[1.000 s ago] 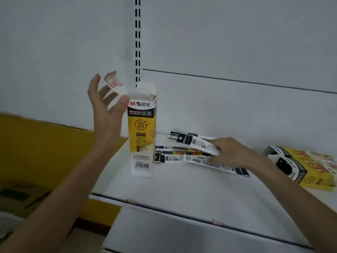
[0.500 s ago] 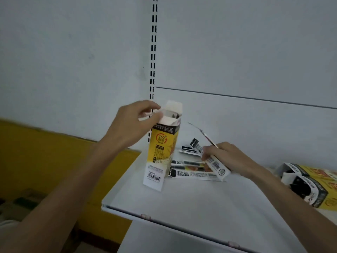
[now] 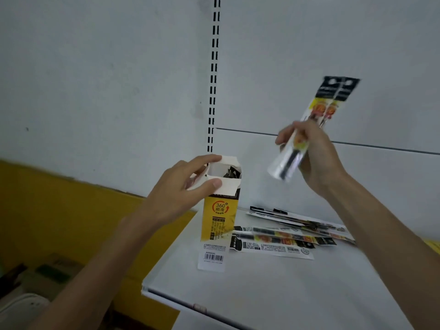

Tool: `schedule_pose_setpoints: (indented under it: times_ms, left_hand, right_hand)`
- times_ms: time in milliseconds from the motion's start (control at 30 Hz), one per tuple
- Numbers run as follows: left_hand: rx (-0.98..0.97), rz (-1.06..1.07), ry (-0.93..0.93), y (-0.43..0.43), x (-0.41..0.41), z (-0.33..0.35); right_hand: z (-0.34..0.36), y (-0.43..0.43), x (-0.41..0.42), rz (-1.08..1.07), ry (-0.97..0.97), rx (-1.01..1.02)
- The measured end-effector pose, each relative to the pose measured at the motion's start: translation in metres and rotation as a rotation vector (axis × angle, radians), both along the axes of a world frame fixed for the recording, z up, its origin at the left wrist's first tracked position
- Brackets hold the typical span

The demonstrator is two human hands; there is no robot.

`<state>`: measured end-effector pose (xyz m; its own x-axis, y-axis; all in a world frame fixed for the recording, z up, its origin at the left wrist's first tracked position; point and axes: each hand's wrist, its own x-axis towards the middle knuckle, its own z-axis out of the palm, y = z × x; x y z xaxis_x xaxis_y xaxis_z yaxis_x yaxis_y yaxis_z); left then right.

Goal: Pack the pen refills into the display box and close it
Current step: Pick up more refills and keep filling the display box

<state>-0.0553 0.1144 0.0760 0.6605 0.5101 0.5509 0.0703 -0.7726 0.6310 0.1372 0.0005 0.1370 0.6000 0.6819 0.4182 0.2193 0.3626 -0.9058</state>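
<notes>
penfan: Since half a second ago the right hand (image 3: pixel 314 158) has come up off the shelf (image 3: pixel 273 289). It's now in the air, fingers wrapped round a small bunch of refill packs (image 3: pixel 326 108), tilted with the black header cards on top, up and to the right of the box mouth.

boxer22: And the left hand (image 3: pixel 181 186)?

penfan: Thumb and fingers are pinching the top flaps of the display box (image 3: pixel 220 217), keeping it open. The box stands on the white shelf near its left edge, and something dark shows inside. The loose packs (image 3: pixel 285 236) lie flat just right of it.
</notes>
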Motion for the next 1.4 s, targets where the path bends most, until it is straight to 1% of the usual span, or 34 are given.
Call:
schedule_pose_setpoints:
  times_ms: [133,200,267,333,400,533,667,700,800,900,933,1033,1067,1100,1167,1233,1267,1300,1400]
  left_hand:
    - [-0.093,-0.056,-0.043,-0.002,0.001,0.000]
    - [-0.099,-0.054,-0.050,-0.006,0.003,0.000]
    - [-0.091,-0.018,-0.062,-0.009,0.007,0.001]
    - [-0.072,0.022,-0.078,-0.009,0.009,0.001]
    - [-0.063,0.069,-0.105,-0.010,0.011,0.000]
    - [-0.039,0.142,-0.138,-0.013,0.011,-0.002]
    - [-0.023,0.173,-0.168,-0.019,0.013,-0.002]
    - [-0.032,0.166,-0.170,-0.019,0.013,-0.003]
    - [-0.052,0.166,-0.212,-0.021,0.013,-0.005]
    - [-0.034,0.172,-0.221,-0.021,0.016,-0.006]
    - [-0.032,0.174,-0.208,-0.022,0.017,-0.006]
    - [-0.016,0.186,-0.188,-0.024,0.017,-0.007]
    - [0.009,0.195,-0.184,-0.025,0.016,-0.007]
    - [0.031,0.198,-0.183,-0.026,0.015,-0.007]
    - [0.028,0.179,-0.194,-0.029,0.015,-0.008]
    - [0.002,0.147,-0.201,-0.033,0.016,-0.009]
    - [0.000,0.140,-0.197,-0.035,0.017,-0.010]
    - [0.003,0.138,-0.191,-0.036,0.017,-0.011]
    - [-0.014,0.129,-0.194,-0.037,0.019,-0.011]
  right_hand:
    - [0.028,0.008,-0.018,0.097,-0.046,0.102]
    - [0.029,0.014,-0.028,0.123,-0.170,0.096]
    - [0.023,0.020,-0.034,0.119,-0.360,0.023]
    - [0.015,0.025,-0.037,0.107,-0.479,-0.088]
    - [0.010,0.027,-0.036,0.111,-0.505,-0.165]
    - [0.007,0.028,-0.034,0.124,-0.582,-0.256]
    - [0.009,0.024,-0.038,0.206,-0.659,-0.382]
    - [0.010,0.024,-0.037,0.211,-0.640,-0.371]
    - [0.016,0.021,-0.032,0.238,-0.493,-0.251]
    - [0.012,0.019,-0.034,0.275,-0.558,-0.240]
    - [0.007,0.019,-0.033,0.260,-0.555,-0.213]
    - [-0.009,0.018,-0.013,0.124,-0.421,-0.090]
    - [-0.019,0.017,-0.003,0.076,-0.429,-0.113]
    - [-0.031,0.015,0.009,0.044,-0.491,-0.196]
    - [-0.062,0.011,0.030,0.088,-0.692,-0.509]
    - [-0.094,0.005,0.045,0.214,-0.832,-0.805]
    - [-0.106,0.003,0.050,0.262,-0.855,-0.872]
    - [-0.115,0.001,0.053,0.284,-0.848,-0.886]
    - [-0.126,0.000,0.056,0.297,-0.840,-0.827]
